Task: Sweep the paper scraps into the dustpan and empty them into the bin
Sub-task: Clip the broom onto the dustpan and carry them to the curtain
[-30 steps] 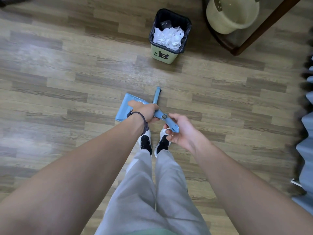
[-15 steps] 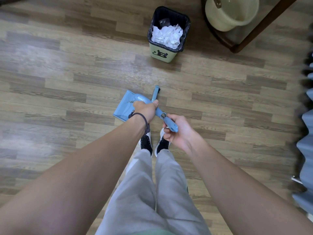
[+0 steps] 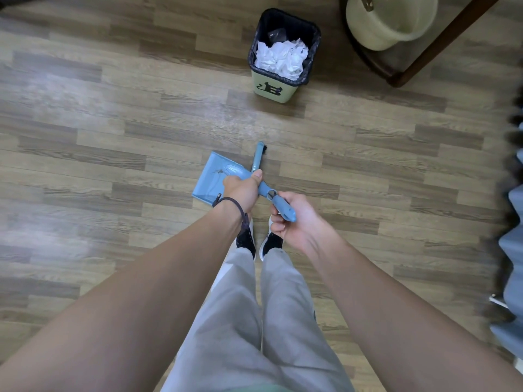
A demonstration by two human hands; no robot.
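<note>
Left hand (image 3: 240, 190) covers the dustpan (image 3: 210, 183) handle; brush (image 3: 258, 159) bristles mostly hidden behind its head. Bucket (image 3: 390, 21) cut by top edge. Blue cloth (image 3: 512, 250) at right edge blurred, unidentifiable.

A blue dustpan (image 3: 210, 182) and blue brush (image 3: 258, 159) are seen. The green bin (image 3: 271, 90) is lined black. White paper scraps (image 3: 281, 58) are seen.

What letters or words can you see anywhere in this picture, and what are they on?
"B": a big dark letter on the green front of the bin, with a little dark squiggle beside it that I cannot make out.
The blue dustpan, the brush and the cream bucket show no writing that can be read.
</note>
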